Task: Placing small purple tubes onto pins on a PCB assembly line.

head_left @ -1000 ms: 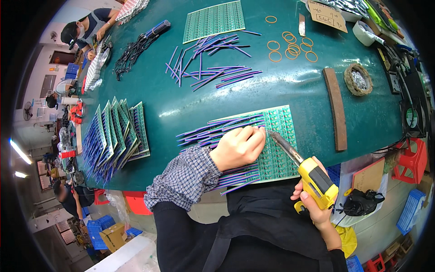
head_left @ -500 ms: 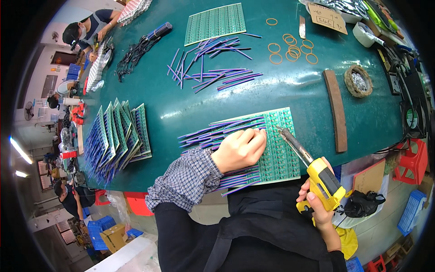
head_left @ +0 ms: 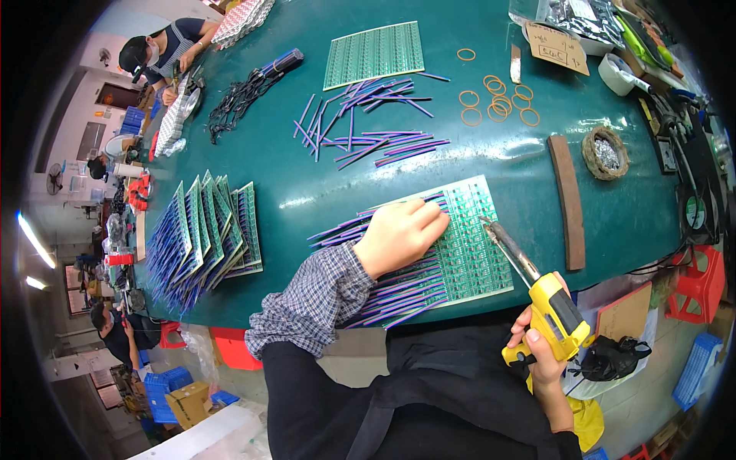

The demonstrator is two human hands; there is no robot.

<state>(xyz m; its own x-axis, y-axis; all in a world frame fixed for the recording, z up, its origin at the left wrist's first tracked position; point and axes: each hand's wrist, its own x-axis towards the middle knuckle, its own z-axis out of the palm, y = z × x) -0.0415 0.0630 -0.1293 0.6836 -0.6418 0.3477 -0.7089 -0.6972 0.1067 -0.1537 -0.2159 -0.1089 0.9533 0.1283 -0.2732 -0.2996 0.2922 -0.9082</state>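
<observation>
A green circuit board panel [head_left: 471, 257] lies before me, with rows of blue-purple wires [head_left: 402, 295] sticking out to its left. My left hand [head_left: 402, 236] rests over the wires and the board's upper part, fingers curled together; whatever they pinch is hidden under them. My right hand [head_left: 543, 356] is wrapped round the grip of a yellow soldering gun [head_left: 558, 316]. Its metal tip points up and left over the right part of the board, apart from my left fingers. I cannot tell whether the tip touches the board.
Wired boards [head_left: 218, 230] lean in a stack on the left. Loose wires [head_left: 368, 115], another green panel [head_left: 373, 55] and a cable bundle [head_left: 249, 92] lie farther back. To the right are rubber bands [head_left: 498, 103], a brown bar [head_left: 567, 203] and a round holder [head_left: 606, 153]. A co-worker [head_left: 165, 57] sits far left.
The soldering gun's tip has moved slightly right, away from my left fingers. My left hand has flattened lower over the wires. The board has turned a little, and the whole view has shifted slightly.
</observation>
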